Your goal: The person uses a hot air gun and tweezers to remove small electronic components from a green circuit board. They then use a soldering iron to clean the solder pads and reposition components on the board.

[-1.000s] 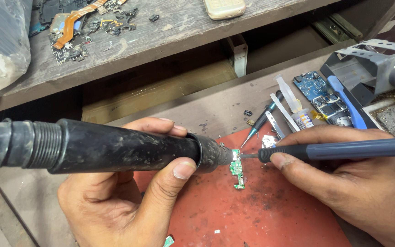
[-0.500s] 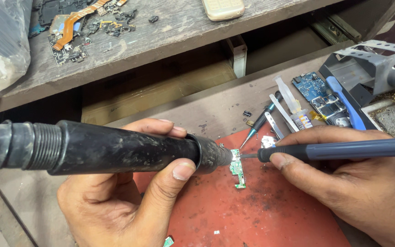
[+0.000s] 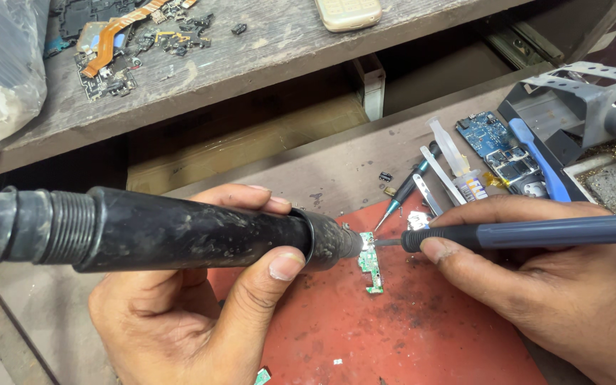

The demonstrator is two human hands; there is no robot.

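One small green circuit board on red mat, left hand fingers gripping black hot-air wand, right hand fingers gripping blue-handled probe, both tips at board's top end.

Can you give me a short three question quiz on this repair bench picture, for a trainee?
1. Which hand holds the black hot-air handle?
2. True or false: the small green circuit board lies on the red mat.
3. The right hand holds a slim blue-handled tool whose tip meets: A) the green board's top end, B) the blue board, C) the phone on the shelf.

Key
1. The left hand.
2. True.
3. A.
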